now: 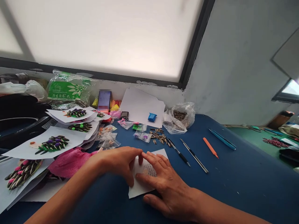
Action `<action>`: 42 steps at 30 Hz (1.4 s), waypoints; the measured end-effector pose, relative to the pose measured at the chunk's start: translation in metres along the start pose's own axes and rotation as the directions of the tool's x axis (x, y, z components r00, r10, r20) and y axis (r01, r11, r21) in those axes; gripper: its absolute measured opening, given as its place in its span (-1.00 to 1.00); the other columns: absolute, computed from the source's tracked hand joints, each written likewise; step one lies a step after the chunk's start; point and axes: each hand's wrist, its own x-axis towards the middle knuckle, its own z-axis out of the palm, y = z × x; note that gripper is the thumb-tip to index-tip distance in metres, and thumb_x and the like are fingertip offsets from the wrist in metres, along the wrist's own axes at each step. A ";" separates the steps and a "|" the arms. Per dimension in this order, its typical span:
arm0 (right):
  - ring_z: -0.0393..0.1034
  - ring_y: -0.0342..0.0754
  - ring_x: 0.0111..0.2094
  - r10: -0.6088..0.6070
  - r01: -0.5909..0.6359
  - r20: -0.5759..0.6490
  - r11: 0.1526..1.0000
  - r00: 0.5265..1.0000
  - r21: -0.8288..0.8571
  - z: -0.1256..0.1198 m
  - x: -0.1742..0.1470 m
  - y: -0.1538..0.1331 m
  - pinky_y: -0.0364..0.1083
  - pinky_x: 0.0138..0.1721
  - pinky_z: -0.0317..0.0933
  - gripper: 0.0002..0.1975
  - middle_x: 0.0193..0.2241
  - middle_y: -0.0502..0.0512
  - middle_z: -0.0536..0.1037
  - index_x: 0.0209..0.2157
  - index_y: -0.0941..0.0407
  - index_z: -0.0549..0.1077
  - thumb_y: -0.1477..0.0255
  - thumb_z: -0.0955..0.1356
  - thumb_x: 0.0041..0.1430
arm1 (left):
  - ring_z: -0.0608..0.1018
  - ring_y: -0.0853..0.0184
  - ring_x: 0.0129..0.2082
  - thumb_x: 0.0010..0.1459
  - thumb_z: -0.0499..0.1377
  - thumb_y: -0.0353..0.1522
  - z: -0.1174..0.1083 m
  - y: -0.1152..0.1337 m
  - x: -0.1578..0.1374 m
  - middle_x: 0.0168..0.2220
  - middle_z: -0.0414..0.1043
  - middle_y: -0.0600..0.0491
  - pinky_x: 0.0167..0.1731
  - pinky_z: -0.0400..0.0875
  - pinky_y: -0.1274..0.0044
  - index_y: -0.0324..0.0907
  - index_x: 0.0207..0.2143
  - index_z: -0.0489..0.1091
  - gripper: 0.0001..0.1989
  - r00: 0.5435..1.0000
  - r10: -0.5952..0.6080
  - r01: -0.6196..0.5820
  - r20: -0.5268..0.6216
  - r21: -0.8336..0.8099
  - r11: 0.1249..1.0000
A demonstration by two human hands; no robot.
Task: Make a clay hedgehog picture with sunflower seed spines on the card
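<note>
A small white sheet of paper (136, 190) lies on the blue table in front of me. It bears pen-drawn rows of small curved marks (151, 170) and a pale tan patch beside them. My left hand (121, 162) curves over the sheet's left side, thumb and fingers apart. Across the right side, my right hand (163, 179) lies with its fingers spread and covers part of the drawing. The index fingertips meet near the sheet's upper part. Neither hand shows anything gripped.
Loose sunflower seeds (160, 137) lie beyond the sheet, near a plastic bag of seeds (179, 115). A black pen (179, 152), a silver pen (195, 157), an orange marker (210, 148) and blue tweezers (221, 139) lie rightward. Seed-decorated papers (77, 140) and a pink cloth (70, 163) are left.
</note>
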 end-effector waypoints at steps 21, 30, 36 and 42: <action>0.13 0.13 0.21 -0.041 0.033 -0.367 0.999 0.929 -0.028 0.005 -0.008 0.006 0.17 0.15 0.10 -0.74 0.22 0.24 0.24 -0.08 0.07 0.52 0.42 0.24 0.30 | 0.40 0.32 -0.44 -0.31 0.38 -0.30 0.000 0.004 -0.002 -0.44 0.35 0.20 -0.52 0.20 0.56 -0.10 -0.33 0.31 -0.56 0.999 -0.047 0.048 -0.022 0.049 0.998; 0.04 0.17 0.24 -0.194 0.176 -0.223 0.979 0.955 -0.100 0.001 -0.006 0.004 0.17 0.19 0.00 -0.75 0.26 0.22 0.11 -0.11 0.07 0.52 0.40 0.25 0.27 | 0.41 0.31 -0.44 -0.30 0.37 -0.27 0.000 0.004 -0.001 -0.43 0.35 0.20 -0.53 0.20 0.56 -0.10 -0.33 0.31 -0.58 0.998 -0.047 0.049 -0.028 0.064 0.997; 0.02 0.15 0.26 -0.159 0.148 -0.179 0.986 0.971 -0.072 0.001 -0.004 0.002 0.15 0.22 -0.06 -0.77 0.28 0.22 0.07 -0.12 0.07 0.51 0.38 0.28 0.26 | 0.42 0.31 -0.43 -0.32 0.39 -0.29 0.000 0.006 -0.002 -0.43 0.35 0.20 -0.51 0.22 0.57 -0.11 -0.36 0.30 -0.57 0.998 -0.058 0.059 -0.021 0.052 0.997; 0.00 0.16 0.26 -0.139 0.130 -0.169 0.989 0.976 -0.064 0.000 -0.004 0.002 0.15 0.22 -0.05 -0.72 0.30 0.22 0.04 -0.04 0.08 0.47 0.38 0.31 0.22 | 0.44 0.29 -0.41 -0.30 0.37 -0.29 -0.001 0.007 -0.004 -0.42 0.37 0.19 -0.51 0.23 0.56 -0.10 -0.29 0.32 -0.55 0.998 -0.061 0.062 -0.016 0.057 0.996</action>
